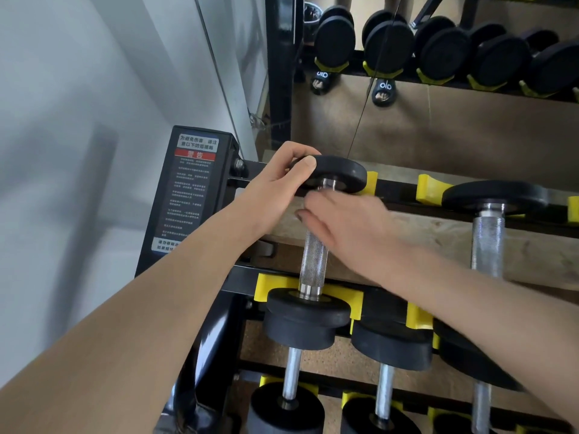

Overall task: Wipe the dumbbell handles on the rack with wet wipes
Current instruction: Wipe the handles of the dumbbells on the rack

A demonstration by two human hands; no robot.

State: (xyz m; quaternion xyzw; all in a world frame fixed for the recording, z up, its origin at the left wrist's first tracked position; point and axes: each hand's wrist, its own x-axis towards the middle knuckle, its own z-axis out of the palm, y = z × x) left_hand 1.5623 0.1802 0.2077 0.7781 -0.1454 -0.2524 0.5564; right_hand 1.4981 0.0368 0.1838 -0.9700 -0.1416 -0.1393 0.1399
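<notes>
Left hand (275, 180) grips round rubber plate (336, 173)

The dumbbell heads (308, 311) were matte black. The nearest handle (313, 261) was bright silver with a fine cross-hatched knurl pattern; the lower handles (291, 374) were plain pale grey metal. The rack (244, 280) was black, its cradles (430, 188) vivid yellow. A black end plate carried a warning label (194, 155) with a red band and white lettering. The wall (78, 120) was pale grey-white, and the board (438, 236) behind the handles a speckled tan.
</notes>
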